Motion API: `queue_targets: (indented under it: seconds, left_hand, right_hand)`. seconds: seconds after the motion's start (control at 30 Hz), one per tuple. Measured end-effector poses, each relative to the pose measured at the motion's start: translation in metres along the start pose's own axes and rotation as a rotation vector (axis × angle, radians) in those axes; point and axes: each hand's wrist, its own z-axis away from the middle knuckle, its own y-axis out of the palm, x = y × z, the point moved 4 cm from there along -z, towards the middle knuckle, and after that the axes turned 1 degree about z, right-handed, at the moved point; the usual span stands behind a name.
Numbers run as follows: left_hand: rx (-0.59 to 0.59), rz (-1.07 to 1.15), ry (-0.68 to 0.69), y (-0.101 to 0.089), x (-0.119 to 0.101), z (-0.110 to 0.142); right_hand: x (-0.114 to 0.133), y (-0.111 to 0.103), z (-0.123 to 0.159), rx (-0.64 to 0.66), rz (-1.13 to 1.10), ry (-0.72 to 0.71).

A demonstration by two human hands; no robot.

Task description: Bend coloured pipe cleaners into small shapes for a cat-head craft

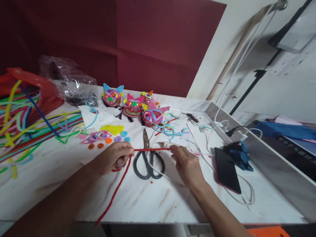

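A red pipe cleaner (151,149) is stretched between my two hands above the table. My left hand (118,155) pinches it, and a long red end hangs down past the table's front edge. Some red and pale material shows under the left fingers, too hidden to make out. With the fingertips of my right hand (186,163) I pinch the other end. Black-handled scissors (148,164) lie between and just below the hands, blades pointing away. Beyond the scissors sits a hot glue gun (168,144), partly hidden by the red strand.
Several colourful animal-faced figures (133,107) stand at the back. On the left, many pipe cleaners (40,126) spill from a red plastic bag (50,96). Orange discs (108,141) lie near my left hand. A phone (227,170) and white cables (249,193) are on the right.
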Motion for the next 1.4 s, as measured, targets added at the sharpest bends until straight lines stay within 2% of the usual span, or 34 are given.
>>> queue_targets:
  seconds: [0.07,0.17,0.23,0.3,0.37,0.4,0.43,0.57,0.63,0.67,0.73,0.83,0.93,1.1,1.27,1.4]
  left_hand:
    - [0.003,0.0,-0.005,0.001,0.001,0.0]
    - [0.001,0.026,-0.007,0.002,0.003,-0.001]
    - [-0.008,0.052,-0.014,0.002,0.003,-0.002]
    - [-0.017,0.089,-0.017,0.002,0.004,-0.003]
    - [-0.018,0.135,-0.002,0.002,0.003,-0.003]
    - [-0.016,0.157,0.008,0.003,0.003,-0.003]
    - [-0.011,0.176,0.016,0.004,0.003,-0.003]
    - [0.041,0.196,0.025,0.008,0.005,-0.003]
    - [0.067,0.176,0.028,0.009,0.006,-0.003]
    - [0.072,0.171,0.034,0.009,0.006,-0.003]
    - [0.071,0.179,0.053,0.009,0.005,-0.003]
    - [0.072,0.211,0.07,0.011,0.003,-0.002]
    - [0.07,0.201,0.062,0.014,0.004,-0.002]
    - [0.09,0.052,0.057,0.018,0.007,-0.002]
    - [-0.031,-0.078,0.094,0.014,0.005,-0.001]
    - [-0.06,-0.043,0.041,0.009,0.006,-0.002]
  right_hand:
    - [-0.002,-0.004,-0.004,-0.036,-0.174,0.081]
    - [-0.006,-0.006,-0.012,0.002,-0.365,0.24]
    - [-0.002,-0.011,-0.017,-0.002,-0.328,0.243]
    - [0.008,-0.019,-0.018,-0.099,-0.229,0.197]
    - [0.024,-0.027,-0.015,-0.251,-0.113,0.139]
    - [0.033,-0.025,-0.013,-0.249,-0.132,0.14]
    - [0.042,-0.019,-0.011,-0.189,-0.221,0.156]
    - [0.073,0.034,-0.001,0.274,-0.776,0.36]
    - [0.08,0.054,0.0,0.375,-0.915,0.42]
    - [0.081,0.06,-0.001,0.39,-0.973,0.415]
    - [0.076,0.063,-0.005,0.322,-1.073,0.486]
    - [0.067,0.056,-0.01,0.172,-1.287,0.658]
    - [0.069,0.05,-0.018,0.142,-1.486,0.721]
    - [0.075,0.051,-0.029,0.213,-1.445,0.718]
    - [0.066,0.053,-0.033,0.205,-1.359,0.72]
    - [0.065,0.057,-0.03,0.246,-1.403,0.63]
